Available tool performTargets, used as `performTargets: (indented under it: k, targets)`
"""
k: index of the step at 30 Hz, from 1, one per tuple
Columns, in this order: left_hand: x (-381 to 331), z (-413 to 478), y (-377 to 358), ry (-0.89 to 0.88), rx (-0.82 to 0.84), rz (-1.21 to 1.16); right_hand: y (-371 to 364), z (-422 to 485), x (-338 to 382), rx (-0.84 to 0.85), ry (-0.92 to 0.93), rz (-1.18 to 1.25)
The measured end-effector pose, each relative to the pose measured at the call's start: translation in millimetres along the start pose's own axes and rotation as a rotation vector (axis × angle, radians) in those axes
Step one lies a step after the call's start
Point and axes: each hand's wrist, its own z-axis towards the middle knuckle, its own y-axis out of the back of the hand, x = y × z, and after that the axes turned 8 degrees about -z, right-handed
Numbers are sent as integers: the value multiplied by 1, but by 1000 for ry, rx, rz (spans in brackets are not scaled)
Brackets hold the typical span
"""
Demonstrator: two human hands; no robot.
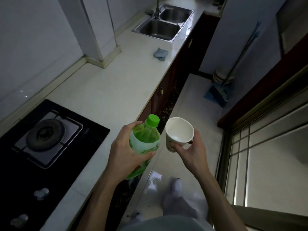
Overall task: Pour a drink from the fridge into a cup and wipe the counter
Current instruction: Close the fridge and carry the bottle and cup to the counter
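Left hand [123, 147] is wrapped round the body of the green bottle [145, 142], fingers and thumb curled on the label, neck tilted toward 1 o'clock. Right hand [188, 152] pinches the white cup [179, 133] low on its wall. The cup sits at 3 o'clock of the bottle, just beside it; I can't tell if they touch. Its mouth is tipped toward me and it looks empty. Both are in the air over the front edge of the counter [103, 90], neither set down. The green cap [152, 120] is on, so 0 poured. My read: the step is prep for the pour. Both hands are full, so 1 item goes down first. Park the cup on the counter at 11 o'clock, well apart from the hob [50, 135] at 9 o'clock. Then the right hand is free to twist the cap while the left keeps the bottle upright. The cup rim looks out of round, so probably thin-walled. Pour with it standing on the counter, neck low over the rim, slow tilt. If it's fizzy, crack the cap gently. Further out at 12 o'clock a grey-blue cloth [160, 54] lies on the counter near the 2-basin sink [159, 30]; that's for the wipe, not yet used.
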Motion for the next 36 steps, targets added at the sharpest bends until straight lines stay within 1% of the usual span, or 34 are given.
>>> performTargets:
  k: [3, 8, 13, 21, 28, 31, 36]
  targets:
    - [-12, 31, -19, 33, -69, -11, 14, 49, -3, 45, 28, -14]
    - [-37, 82, -51, 78, -199, -20, 39, 126, -2, 117, 134, -17]
    - [-47, 114, -76, 114, -232, -6, 40, 181, -2, 167, 192, 18]
    - [-32, 174, -81, 169, -299, 46, -3, 249, 6, 305, 219, 70]
    - [17, 255, -58, 209, -408, -1, -50, 333, 26, 387, 243, -8]
    - [33, 290, -42, 208, -431, -27, -69, 375, 43, 412, 282, -39]
    - [49, 334, -16, 218, -459, -28, -111, 431, 74, 465, 297, -61]
